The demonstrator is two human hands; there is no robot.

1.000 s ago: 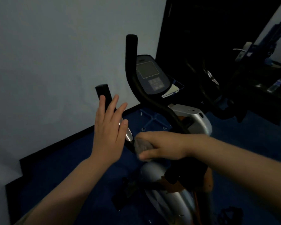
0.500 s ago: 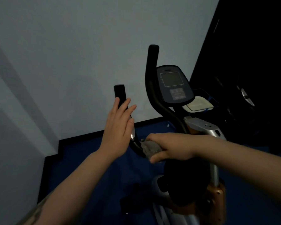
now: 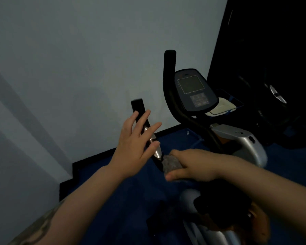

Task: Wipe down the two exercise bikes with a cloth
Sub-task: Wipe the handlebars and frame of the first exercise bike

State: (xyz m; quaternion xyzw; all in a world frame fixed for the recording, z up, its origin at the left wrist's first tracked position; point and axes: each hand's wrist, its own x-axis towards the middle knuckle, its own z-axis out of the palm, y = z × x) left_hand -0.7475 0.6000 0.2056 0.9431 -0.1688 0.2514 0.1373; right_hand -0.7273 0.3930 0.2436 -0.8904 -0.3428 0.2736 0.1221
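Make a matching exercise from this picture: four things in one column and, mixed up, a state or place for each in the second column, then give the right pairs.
Column 1
1. left hand
2. right hand
3. console
4. left handlebar grip

Column 2
A. stands between the two handlebars, screen dark
B. fingers spread and straight, holds nothing
C. rises behind the spread fingers, black with a silver sensor plate
D. grips the grey cloth on the handlebar

Pairs: 1-B, 2-D, 3-A, 4-C
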